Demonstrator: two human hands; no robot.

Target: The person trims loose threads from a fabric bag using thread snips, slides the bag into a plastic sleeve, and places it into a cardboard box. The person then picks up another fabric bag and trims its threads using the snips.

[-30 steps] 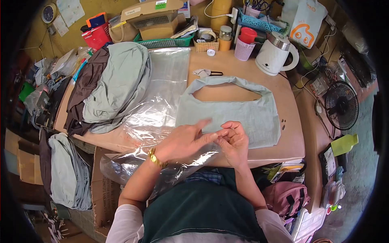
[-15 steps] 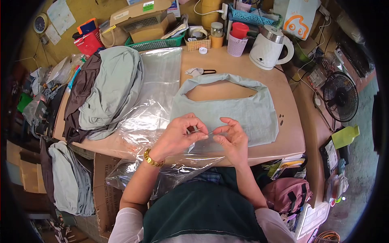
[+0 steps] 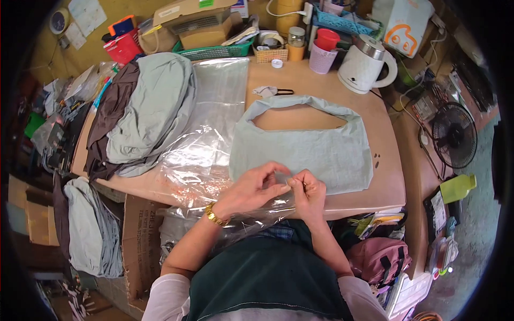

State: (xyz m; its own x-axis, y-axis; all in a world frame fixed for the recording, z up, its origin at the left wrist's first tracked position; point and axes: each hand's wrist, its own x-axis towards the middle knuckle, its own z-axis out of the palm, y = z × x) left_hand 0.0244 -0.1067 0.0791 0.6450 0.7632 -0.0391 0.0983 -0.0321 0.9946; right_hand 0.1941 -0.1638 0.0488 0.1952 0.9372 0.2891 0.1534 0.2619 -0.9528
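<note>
Above the near edge of the counter [image 3: 369, 190], saw 2 bare hands close together, just in front of the pale green bag [image 3: 300, 152]. Found the bag lying flat on the counter, with handle loop pointing away from the wearer. On the left hand [image 3: 251, 187], noted thumb and forefinger held apart in a narrow gap, with thumb tip at the right hand's fingertips; could not tell touching from near. On the right hand [image 3: 311, 195], noted fingers pinched tight and the rest curled in; could not make out anything between them. Recorded a gold bracelet [image 3: 215, 214] on the left wrist.

Left of the bag, logged clear plastic [image 3: 214, 101] spread over the counter and draped past the near edge. Beside that, saw heaped grey-green cloth [image 3: 155, 107] with brown cloth [image 3: 110, 115] along the left side. Beyond the handle, logged a small pale scrap [image 3: 265, 91] with a black loop [image 3: 285, 91], and farther back a white kettle [image 3: 360, 69].
</note>
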